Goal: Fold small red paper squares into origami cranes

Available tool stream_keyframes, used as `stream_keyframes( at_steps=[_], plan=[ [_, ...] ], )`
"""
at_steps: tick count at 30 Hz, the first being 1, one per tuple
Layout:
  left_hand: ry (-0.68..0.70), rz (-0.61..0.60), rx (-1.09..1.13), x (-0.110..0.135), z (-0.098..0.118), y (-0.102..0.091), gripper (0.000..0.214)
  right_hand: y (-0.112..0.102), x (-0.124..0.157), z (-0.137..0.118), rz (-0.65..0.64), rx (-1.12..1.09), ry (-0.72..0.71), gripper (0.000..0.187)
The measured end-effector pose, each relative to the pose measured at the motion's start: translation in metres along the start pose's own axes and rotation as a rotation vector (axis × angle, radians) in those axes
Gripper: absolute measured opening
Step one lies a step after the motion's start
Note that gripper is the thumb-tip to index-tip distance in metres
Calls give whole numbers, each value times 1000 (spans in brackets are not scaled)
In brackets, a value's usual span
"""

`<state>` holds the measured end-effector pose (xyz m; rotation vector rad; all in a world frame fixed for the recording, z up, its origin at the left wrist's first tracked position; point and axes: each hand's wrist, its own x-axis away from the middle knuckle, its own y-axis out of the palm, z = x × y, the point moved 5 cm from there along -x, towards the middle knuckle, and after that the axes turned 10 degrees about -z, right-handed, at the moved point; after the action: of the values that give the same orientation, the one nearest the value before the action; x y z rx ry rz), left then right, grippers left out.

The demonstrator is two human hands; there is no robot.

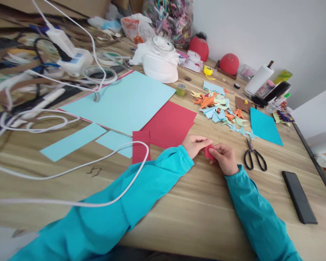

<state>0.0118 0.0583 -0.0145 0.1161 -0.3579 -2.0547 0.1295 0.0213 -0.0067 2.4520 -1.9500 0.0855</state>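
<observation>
A small folded piece of red paper (209, 152) is held up just above the wooden table between both hands. My left hand (196, 145) pinches its upper left edge, while my right hand (225, 156) grips it from the right with the thumb on its face. Some fingertips are hidden behind the paper. Left of my hands lie larger red sheets (170, 125) and a red strip (141, 146). Beyond them is a heap of folded paper cranes (216, 107) in orange, pale blue and yellow. Black-handled scissors (254, 156) rest to the right of my right hand.
A white cable (130, 190) loops over the left side and crosses above my left sleeve. Light blue sheets (122, 101) lie at left, a teal sheet (266, 125) at right. A black phone (299, 197) lies near the right edge. Rolls, bags and a power adapter (76, 59) crowd the back.
</observation>
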Motion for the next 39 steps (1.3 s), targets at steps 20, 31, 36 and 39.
stream_keyframes(
  at_steps=[20,31,36,39],
  plan=[
    [58,-11,-152,2,9,2,27,-4,1,2,-8,14,-23,33],
    [94,22,-179,0,7,-1,26,-6,0,3,-4,9,-17,29],
    [104,11,-194,-1,5,-1,27,-5,0,1,2,22,-18,29],
    [111,16,-216,0,5,-1,26,-4,0,1,7,41,-15,30]
  ],
)
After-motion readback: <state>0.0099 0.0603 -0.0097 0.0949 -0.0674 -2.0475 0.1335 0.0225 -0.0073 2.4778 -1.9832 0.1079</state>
